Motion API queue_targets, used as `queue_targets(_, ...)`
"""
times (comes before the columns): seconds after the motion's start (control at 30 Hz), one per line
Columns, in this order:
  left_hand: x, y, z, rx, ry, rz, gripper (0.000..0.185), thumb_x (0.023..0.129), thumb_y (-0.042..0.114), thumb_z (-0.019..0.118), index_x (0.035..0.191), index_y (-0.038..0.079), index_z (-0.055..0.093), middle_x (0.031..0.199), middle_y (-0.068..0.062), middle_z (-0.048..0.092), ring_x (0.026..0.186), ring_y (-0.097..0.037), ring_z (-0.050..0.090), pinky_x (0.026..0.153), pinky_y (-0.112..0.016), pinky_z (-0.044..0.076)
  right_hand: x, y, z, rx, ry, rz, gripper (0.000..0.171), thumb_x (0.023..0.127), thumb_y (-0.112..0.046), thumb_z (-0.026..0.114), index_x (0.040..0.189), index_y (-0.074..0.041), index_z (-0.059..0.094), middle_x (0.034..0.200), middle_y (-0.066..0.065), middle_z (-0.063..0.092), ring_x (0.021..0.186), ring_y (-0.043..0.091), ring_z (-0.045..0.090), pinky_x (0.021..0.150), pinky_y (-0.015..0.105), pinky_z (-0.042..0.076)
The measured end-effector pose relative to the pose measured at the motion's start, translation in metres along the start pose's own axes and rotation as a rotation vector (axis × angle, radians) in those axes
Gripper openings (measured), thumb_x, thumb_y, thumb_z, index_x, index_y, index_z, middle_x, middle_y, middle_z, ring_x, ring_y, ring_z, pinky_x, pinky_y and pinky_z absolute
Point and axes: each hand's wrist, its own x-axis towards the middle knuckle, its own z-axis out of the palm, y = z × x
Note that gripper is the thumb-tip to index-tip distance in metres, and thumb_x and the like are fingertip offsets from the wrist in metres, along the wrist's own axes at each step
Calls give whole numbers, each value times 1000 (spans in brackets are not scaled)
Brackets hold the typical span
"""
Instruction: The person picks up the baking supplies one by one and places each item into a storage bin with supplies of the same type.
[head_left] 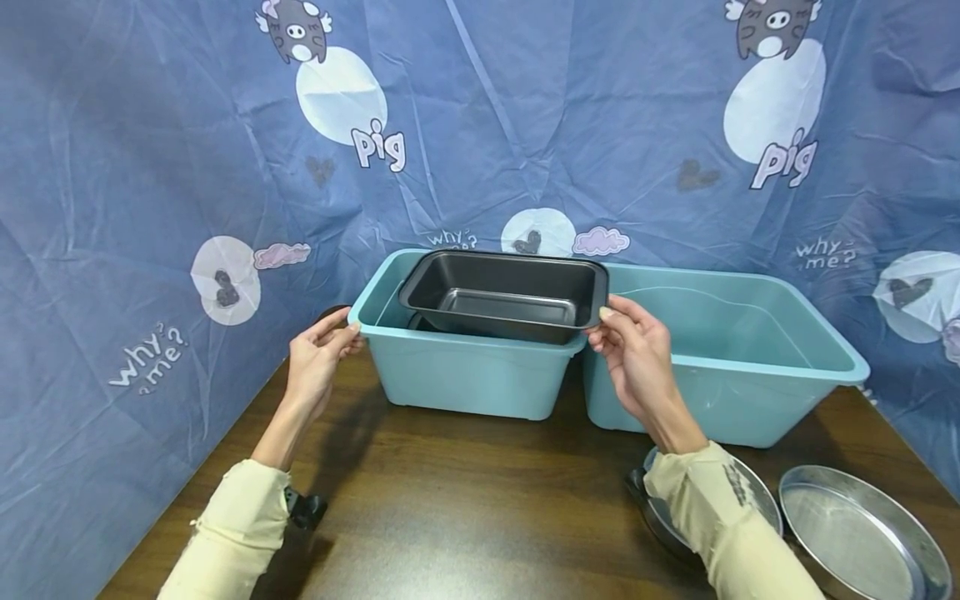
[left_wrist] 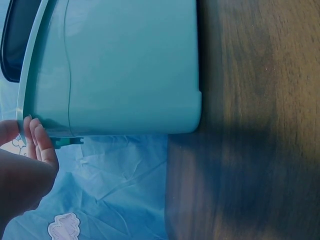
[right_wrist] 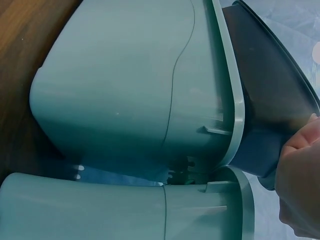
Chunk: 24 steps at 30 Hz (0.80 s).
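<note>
A black loaf pan [head_left: 510,307] sits tilted over the mouth of the left teal bin [head_left: 468,377], above the rim along the front right. My right hand [head_left: 637,354] pinches the pan's right end between thumb and fingers. At the bin's front left corner, my left hand [head_left: 318,358] grips the rim, thumb on top and fingers outside, as the left wrist view also shows. Part of a dark object [head_left: 424,323] shows inside the bin under the pan; the rest of it is hidden. In the right wrist view the loaf pan [right_wrist: 270,85] leans out past the rim.
A second teal bin [head_left: 720,400] stands close on the right. Near the front right of the wooden table [head_left: 450,492] lie a round metal pan [head_left: 847,533] and a dark-handled pan [head_left: 757,492], partly under my right sleeve. Blue printed cloth [head_left: 480,125] hangs behind the bins.
</note>
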Motion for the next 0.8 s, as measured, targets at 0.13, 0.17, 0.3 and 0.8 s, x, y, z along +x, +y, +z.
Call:
queue_targets(0.13,1,0,0,0,-3,-1,41,100,-6,61,138,-17,51,75,5,70,69,-7,67,69,-18,56,4,3,1,11,2,-9,16,102,11,47,110,5,59,70,7,68,58,11,59,55,17,49)
queue_targets(0.17,1,0,0,0,-3,0,40,100,-6,61,138,-17,51,75,5,70,69,-7,67,70,-19,56,5,4,1,13,2,-13,16,101,12,47,110,4,58,69,7,68,57,11,59,55,17,49)
queue_targets(0.3,1,0,0,6,-4,5,40,100,-5,61,138,-17,52,76,5,70,69,-6,67,70,-19,56,9,8,1,29,1,-20,16,101,13,46,108,4,56,68,7,67,56,10,59,54,16,48)
queue_targets(0.8,-1,1,0,17,1,-12,41,100,-5,61,139,-16,52,76,5,70,70,-7,68,70,-19,55,15,15,4,-34,-14,-17,18,101,13,45,115,5,52,66,4,67,56,9,60,54,15,49)
